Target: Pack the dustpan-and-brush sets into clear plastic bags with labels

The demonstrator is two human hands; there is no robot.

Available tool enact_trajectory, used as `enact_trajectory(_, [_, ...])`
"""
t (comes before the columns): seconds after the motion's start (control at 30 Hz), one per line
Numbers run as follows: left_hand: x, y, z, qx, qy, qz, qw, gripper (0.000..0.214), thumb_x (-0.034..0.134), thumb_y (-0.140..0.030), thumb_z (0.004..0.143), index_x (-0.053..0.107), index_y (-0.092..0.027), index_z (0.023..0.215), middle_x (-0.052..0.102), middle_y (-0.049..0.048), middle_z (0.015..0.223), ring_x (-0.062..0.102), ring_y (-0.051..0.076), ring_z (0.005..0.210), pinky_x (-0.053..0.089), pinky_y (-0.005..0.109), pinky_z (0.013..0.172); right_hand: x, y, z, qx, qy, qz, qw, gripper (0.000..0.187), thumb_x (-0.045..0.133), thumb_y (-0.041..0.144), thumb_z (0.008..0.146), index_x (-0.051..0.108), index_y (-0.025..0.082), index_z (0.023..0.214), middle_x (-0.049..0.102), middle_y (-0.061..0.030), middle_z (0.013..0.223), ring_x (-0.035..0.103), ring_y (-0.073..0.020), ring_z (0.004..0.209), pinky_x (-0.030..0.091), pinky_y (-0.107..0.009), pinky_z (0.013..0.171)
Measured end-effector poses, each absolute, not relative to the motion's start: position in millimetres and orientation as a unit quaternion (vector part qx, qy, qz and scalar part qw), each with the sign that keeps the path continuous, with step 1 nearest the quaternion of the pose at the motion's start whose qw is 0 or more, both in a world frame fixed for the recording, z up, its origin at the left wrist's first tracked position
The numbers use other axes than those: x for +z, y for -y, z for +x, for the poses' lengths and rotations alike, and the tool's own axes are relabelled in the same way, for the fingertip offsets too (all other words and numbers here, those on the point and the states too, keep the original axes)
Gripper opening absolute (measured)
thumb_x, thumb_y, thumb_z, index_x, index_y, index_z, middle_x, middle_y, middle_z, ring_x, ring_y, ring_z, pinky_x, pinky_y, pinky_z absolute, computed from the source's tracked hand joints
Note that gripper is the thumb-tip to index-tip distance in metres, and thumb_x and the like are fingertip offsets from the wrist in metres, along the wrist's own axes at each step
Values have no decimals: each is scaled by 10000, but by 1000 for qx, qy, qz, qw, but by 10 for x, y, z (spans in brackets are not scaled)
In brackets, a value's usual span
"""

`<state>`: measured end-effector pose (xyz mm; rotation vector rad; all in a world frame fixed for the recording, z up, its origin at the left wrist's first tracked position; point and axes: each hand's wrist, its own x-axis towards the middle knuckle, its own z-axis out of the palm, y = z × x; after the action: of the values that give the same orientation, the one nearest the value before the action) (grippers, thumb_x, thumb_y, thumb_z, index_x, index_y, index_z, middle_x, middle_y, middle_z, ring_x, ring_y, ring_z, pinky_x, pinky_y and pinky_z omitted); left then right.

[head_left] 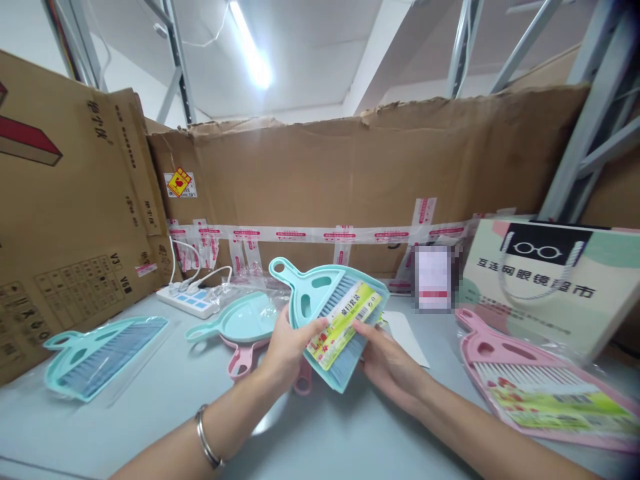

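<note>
Both hands hold up a light blue mini dustpan-and-brush set (320,293) above the grey table. A green and yellow paper label (345,321) lies across its bristles. My left hand (287,350) grips the set's left edge, thumb on the label, with a metal bracelet on the wrist. My right hand (387,360) pinches the label's right end and the set's lower right edge. The set's handle with its hanging hole points up and left.
A blue brush in a plastic bag (103,353) lies at the left. A blue dustpan (245,320) rests on pink ones (243,359). A bagged pink set (540,387), a paper bag (550,287), a power strip (187,300) and cardboard walls (350,193) surround the table.
</note>
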<state>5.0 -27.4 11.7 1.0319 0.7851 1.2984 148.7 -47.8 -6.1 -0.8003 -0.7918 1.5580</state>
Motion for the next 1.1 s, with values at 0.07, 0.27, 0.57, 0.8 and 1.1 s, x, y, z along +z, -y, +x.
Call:
enact_trajectory(0.07, [97,281,80,554,-334,469,602,538,785,-276,540,536,-146,999,673,97,961,639,244,874,507,345,766,-25,525,1458,683,317,-316,578,516,726,314,653,514,206,1111,684,-42,962,651,-202,840,531,-318,717])
enact_trajectory(0.27, [149,-198,-365,500,-421,651,386,435,521,-476,771,566,-148,1052,632,128,1077,587,239,990,460,351,834,0,475,1566,608,268,-347,662,548,763,193,593,557,193,1101,709,-35,920,671,-211,805,569,-306,665])
enact_trajectory(0.57, [133,-741,-1433,82,-760,643,-38,552,393,-547,787,611,-109,1042,567,223,1165,484,382,1119,385,458,870,47,328,1881,551,249,-369,706,429,706,123,621,608,191,1033,719,-30,867,682,-205,753,587,-295,654])
enact_trajectory(0.8, [277,-625,-1553,-30,-781,622,42,367,545,-335,696,635,-131,988,632,182,1079,585,306,986,441,345,762,7,366,1831,571,245,-386,682,409,688,109,638,600,164,1034,721,-52,858,684,-221,743,588,-319,643])
enact_trajectory(1.1, [738,-182,-1378,164,-731,622,-227,309,344,-250,799,601,-155,942,672,173,796,612,316,798,366,419,756,140,438,1867,625,290,-399,605,375,701,171,655,606,165,1018,707,-83,956,668,-250,856,558,-364,737])
